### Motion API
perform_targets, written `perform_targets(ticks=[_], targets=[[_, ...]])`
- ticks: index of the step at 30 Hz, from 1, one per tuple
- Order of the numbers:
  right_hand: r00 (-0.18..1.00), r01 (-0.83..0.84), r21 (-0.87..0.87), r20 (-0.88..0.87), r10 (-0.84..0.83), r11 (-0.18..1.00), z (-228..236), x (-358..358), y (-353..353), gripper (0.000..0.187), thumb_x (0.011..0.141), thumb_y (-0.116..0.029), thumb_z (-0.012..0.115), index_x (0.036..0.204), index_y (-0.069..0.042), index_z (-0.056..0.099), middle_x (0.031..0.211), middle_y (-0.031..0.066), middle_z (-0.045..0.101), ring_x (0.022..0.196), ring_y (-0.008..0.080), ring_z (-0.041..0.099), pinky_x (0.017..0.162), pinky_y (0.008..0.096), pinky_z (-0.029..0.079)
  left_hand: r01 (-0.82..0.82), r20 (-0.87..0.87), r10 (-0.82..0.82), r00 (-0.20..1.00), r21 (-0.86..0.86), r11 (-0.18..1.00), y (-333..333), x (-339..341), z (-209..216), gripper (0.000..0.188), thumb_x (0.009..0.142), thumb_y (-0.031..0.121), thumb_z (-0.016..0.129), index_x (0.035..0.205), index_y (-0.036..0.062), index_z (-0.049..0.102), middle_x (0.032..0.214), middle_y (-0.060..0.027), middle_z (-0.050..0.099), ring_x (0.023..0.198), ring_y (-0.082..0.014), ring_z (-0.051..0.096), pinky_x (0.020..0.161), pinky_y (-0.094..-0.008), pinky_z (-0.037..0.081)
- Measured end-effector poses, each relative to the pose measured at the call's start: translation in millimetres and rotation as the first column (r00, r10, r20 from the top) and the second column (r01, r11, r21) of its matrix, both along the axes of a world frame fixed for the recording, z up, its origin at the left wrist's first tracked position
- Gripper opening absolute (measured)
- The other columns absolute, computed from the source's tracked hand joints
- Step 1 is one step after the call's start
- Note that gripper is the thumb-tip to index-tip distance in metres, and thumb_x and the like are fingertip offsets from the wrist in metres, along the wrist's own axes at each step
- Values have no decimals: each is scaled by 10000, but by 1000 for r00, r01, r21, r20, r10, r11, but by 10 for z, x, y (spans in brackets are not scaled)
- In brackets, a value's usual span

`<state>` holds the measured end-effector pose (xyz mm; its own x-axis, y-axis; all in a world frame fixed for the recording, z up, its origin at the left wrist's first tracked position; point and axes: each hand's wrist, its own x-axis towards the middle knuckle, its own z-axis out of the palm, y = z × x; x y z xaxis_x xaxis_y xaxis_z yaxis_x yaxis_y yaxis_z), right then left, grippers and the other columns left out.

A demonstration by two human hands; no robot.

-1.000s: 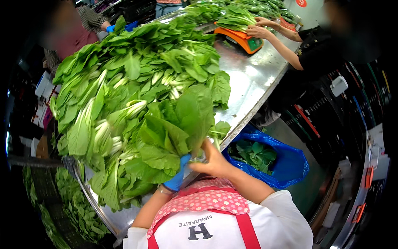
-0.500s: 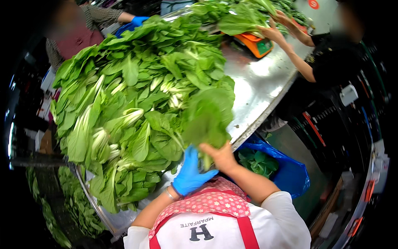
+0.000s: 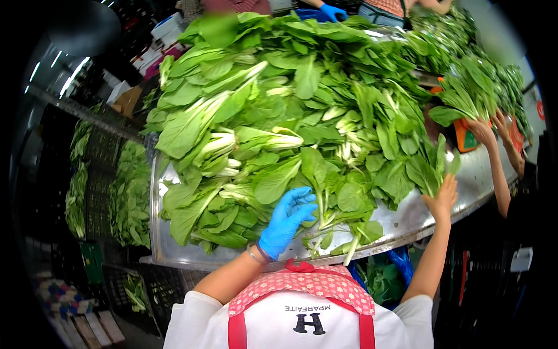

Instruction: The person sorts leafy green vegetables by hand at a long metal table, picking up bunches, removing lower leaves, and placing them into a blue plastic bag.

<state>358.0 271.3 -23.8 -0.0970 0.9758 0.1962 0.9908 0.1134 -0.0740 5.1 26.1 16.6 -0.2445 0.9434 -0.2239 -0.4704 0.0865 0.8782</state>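
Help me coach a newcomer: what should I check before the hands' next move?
1. Left hand free: ok, nothing in it.
2. Right hand at the leafy bunch: ok, touching it.
3. Grip on that bunch firm: cannot tell.
4. Both hands gloved: not ok, the right is bare.
5. Stems well inside the table edge: not ok, a pale stem reaches it.
6. Orange scale free: not ok, a co-worker's hands hold greens there.

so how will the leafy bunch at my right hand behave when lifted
Probably floppy: the leafy bunch has broad, loose leaves. Likely light for its size, being mostly leaf. Its thin-looking edges may tear easily.
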Motion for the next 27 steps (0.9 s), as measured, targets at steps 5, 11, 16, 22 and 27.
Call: perform_targets(ticks=[5, 11, 16, 22, 27], targets=[[554, -338, 295, -706, 442, 894, 593, -1219, -184, 319, 790, -146, 685, 1071, -7, 624, 996, 137, 651, 952, 239, 600, 862, 340, 444, -82, 32, 83, 996, -48, 996, 32, -145, 45, 420, 886, 151, 588, 1256, 22, 435, 1174, -114, 536, 1024, -182, 560, 846, -306, 488], [408, -749, 281, -517, 752, 600, 671, -2983, -669, 395, 782, -252, 695, 1098, -30, 612, 998, 117, 608, 956, 261, 532, 840, 352, 375, -33, 79, 40, 996, -87, 996, 86, -132, 45, 403, 898, 166, 572, 1247, 18, 437, 1188, -123, 542, 1045, -185, 557, 862, -315, 479], [416, -823, 164, -478, 774, 544, 737, -3205, -699, 390, 770, -260, 697, 1055, -8, 612, 859, 102, 549, 866, 270, 504, 785, 361, 356, -20, 112, 29, 993, -81, 997, 77, -202, 47, 363, 907, 158, 559, 1227, 17, 460, 1161, -135, 562, 1030, -212, 579, 852, -323, 491], [434, -770, 95, -649, 626, 631, 796, -2486, -845, 287, 781, -205, 700, 972, -6, 621, 820, 119, 535, 714, 276, 536, 623, 347, 421, 104, 95, -97, 991, -79, 991, 82, -129, 58, 320, 917, 153, 542, 1209, 32, 488, 1151, -117, 576, 1031, -196, 578, 858, -319, 483], [205, -551, -245, -966, -156, 798, 500, -1622, -986, 314, 832, -133, 668, 1092, 27, 594, 953, 62, 601, 784, 130, 576, 619, 249, 433, 246, 106, -243, 964, -18, 969, 61, 34, 38, 299, 914, 123, 543, 1196, 36, 503, 1139, -107, 592, 1017, -187, 584, 848, -314, 487]])
